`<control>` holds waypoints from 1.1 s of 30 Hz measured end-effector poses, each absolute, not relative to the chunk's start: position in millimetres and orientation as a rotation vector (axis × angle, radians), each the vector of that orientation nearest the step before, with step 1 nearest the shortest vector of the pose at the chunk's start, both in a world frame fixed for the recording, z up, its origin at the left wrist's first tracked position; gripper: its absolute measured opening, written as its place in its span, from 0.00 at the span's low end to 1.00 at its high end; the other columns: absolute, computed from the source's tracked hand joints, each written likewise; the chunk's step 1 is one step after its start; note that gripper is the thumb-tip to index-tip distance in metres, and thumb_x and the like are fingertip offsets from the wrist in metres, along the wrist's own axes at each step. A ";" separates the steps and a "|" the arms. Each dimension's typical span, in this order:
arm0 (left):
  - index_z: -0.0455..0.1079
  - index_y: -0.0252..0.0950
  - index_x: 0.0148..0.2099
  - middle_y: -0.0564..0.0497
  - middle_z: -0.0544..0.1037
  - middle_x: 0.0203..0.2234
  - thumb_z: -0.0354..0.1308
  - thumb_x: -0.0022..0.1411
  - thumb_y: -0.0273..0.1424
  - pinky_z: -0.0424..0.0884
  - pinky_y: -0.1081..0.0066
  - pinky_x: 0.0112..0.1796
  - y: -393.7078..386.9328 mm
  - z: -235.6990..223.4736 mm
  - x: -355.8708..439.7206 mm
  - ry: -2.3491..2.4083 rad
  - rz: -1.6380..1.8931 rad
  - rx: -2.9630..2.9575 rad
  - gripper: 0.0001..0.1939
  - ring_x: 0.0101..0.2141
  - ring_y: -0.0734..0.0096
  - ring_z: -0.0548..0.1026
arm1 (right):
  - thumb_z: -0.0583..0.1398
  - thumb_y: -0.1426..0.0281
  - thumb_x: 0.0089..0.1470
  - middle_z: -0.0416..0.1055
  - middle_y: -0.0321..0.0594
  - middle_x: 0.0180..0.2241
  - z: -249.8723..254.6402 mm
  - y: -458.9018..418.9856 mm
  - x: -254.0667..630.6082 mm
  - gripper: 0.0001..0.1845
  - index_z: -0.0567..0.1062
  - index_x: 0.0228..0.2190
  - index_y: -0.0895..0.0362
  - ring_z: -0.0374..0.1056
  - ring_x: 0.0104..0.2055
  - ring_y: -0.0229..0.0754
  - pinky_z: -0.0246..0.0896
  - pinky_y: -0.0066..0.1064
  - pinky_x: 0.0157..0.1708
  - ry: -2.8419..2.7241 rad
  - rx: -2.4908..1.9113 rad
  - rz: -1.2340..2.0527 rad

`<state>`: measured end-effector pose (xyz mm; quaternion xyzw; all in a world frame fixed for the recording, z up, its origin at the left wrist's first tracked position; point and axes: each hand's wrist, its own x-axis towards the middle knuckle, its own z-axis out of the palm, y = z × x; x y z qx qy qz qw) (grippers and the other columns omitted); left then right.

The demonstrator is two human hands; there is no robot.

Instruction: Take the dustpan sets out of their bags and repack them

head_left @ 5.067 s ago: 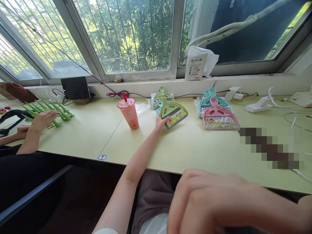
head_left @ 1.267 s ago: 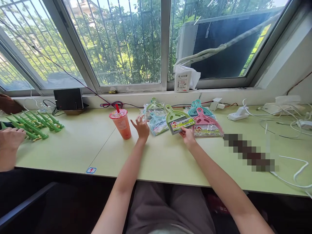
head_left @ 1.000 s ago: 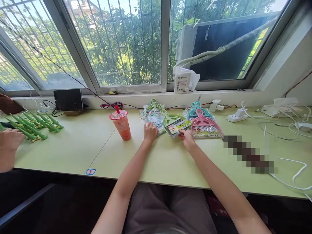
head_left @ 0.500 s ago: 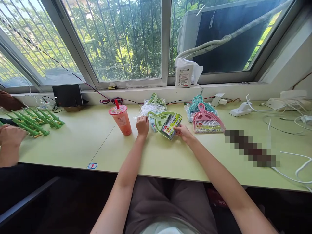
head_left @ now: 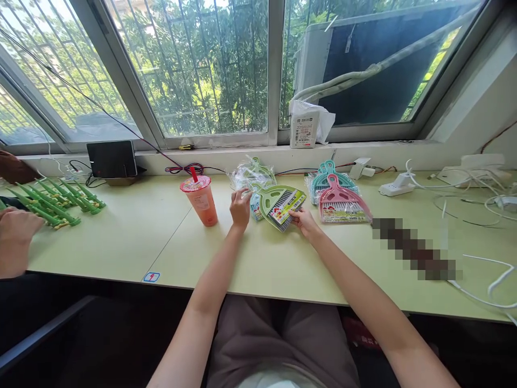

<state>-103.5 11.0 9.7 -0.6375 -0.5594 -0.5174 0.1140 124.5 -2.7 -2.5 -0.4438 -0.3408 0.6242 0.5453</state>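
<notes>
My right hand (head_left: 306, 222) grips the lower right edge of a green dustpan-and-brush set (head_left: 280, 206), with the thumb over its yellow-green printed label. The set is tilted, its handle pointing to the upper left. Close to the handle's end is my left hand (head_left: 241, 209), fingers bent and drawn together; whatever they may pinch cannot be made out. Right behind that hand lies crumpled clear plastic wrapping (head_left: 241, 173), over another green dustpan (head_left: 257, 171). Part of a small blue-and-white printed packet (head_left: 256, 207) shows between my left hand and the held set.
A cup of orange-red drink (head_left: 204, 202) with a red straw stands left of my left hand. Pink (head_left: 343, 202) and teal (head_left: 329, 173) wrapped dustpan sets lie to the right. Farther right are cables and a power strip (head_left: 398, 183). Another person's hand (head_left: 18, 231) rests beside green spiky pieces (head_left: 56, 202).
My left hand has shifted slightly right and up, its fingers rising from a fist. The held dustpan set has moved a little to the right. The clear wrapping behind has shifted and bulges more.
</notes>
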 end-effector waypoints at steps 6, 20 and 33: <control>0.76 0.42 0.47 0.43 0.70 0.50 0.50 0.69 0.34 0.68 0.58 0.51 7.9 19.1 -101.5 -1.595 -1.861 -1.590 0.13 0.52 0.58 0.66 | 0.62 0.81 0.47 0.79 0.40 0.32 2.6 -8.1 119.8 0.09 0.75 0.33 0.58 0.76 0.29 0.39 0.74 0.30 0.30 -0.905 -0.942 1.527; 0.75 0.41 0.44 0.44 0.58 0.62 0.47 0.69 0.41 0.59 0.50 0.59 -4.0 19.2 -75.2 -1.251 -1.840 -2.111 0.17 0.64 0.55 0.55 | 0.65 0.80 0.45 0.79 0.37 0.31 0.5 -12.8 111.0 0.10 0.73 0.32 0.57 0.75 0.29 0.38 0.74 0.28 0.31 -0.676 -0.839 1.543; 0.60 0.39 0.62 0.42 0.73 0.54 0.67 0.51 0.43 0.70 0.57 0.51 -1.0 41.5 -76.3 -1.609 -3.310 -2.262 0.39 0.52 0.54 0.73 | 0.72 0.73 0.35 0.79 0.40 0.32 -6.1 -8.4 106.7 0.18 0.74 0.31 0.57 0.76 0.32 0.44 0.75 0.35 0.33 -0.755 -0.806 1.468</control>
